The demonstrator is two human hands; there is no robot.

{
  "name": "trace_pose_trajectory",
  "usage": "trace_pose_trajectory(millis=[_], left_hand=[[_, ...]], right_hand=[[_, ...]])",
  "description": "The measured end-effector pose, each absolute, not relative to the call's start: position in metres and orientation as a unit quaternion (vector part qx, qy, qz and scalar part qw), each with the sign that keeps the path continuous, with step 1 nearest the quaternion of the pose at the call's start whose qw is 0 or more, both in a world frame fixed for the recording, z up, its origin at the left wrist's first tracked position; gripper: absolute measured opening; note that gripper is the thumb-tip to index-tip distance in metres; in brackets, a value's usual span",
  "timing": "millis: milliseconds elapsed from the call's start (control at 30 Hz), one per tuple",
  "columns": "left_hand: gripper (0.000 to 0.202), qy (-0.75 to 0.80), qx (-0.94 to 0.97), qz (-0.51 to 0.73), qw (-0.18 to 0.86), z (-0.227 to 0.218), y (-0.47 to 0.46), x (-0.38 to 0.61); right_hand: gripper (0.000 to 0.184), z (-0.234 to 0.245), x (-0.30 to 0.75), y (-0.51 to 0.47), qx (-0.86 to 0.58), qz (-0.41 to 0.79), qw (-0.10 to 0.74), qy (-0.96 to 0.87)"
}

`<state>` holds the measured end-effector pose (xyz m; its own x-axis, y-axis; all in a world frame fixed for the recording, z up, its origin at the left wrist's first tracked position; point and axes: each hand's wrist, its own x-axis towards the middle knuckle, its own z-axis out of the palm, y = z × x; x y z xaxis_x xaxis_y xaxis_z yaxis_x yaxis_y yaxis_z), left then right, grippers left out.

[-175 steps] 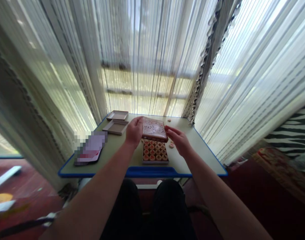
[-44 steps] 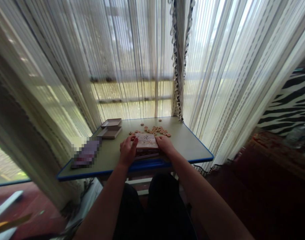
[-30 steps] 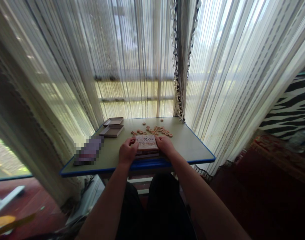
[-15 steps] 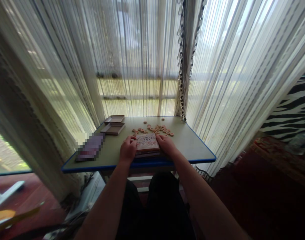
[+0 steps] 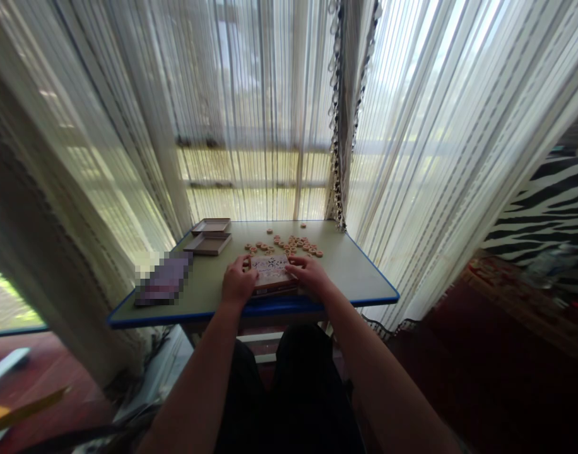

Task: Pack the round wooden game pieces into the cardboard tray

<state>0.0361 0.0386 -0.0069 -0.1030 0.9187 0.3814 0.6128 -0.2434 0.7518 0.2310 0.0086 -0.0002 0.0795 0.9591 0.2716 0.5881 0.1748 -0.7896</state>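
In the head view, a box with a printed lid [image 5: 270, 268] lies at six o'clock on the pale, blue-edged table [image 5: 358, 271], close to its near edge. The person's left hand [image 5: 238, 280] has it by the nine o'clock side, fingers curled about the edge and thumb bent near the top face. The right hand [image 5: 310, 274] is at three o'clock, fingers half extended with the tips on the lid; how firmly they hold it cannot be told. Beyond, from eleven to one o'clock, lie scattered round wood-coloured discs [image 5: 298, 241]; two shallow trays [image 5: 208, 243] sit at ten o'clock, and a pixelated purple object [image 5: 163, 277] at nine. To handle the box well, both hands would best bear evenly on opposite sides, keeping the lid level and its edges lined up, fingertips clear of the seam, and the far side away from the discs.
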Motion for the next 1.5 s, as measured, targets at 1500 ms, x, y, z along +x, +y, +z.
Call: trace_pose_trajectory(millis=[1500], left_hand=[[0.042,0.440,0.874,0.205,0.023,0.012,0.008,0.088]], right_hand=[[0.039,0.007,0.248,-0.028,-0.590,-0.021,0.219,-0.777]])
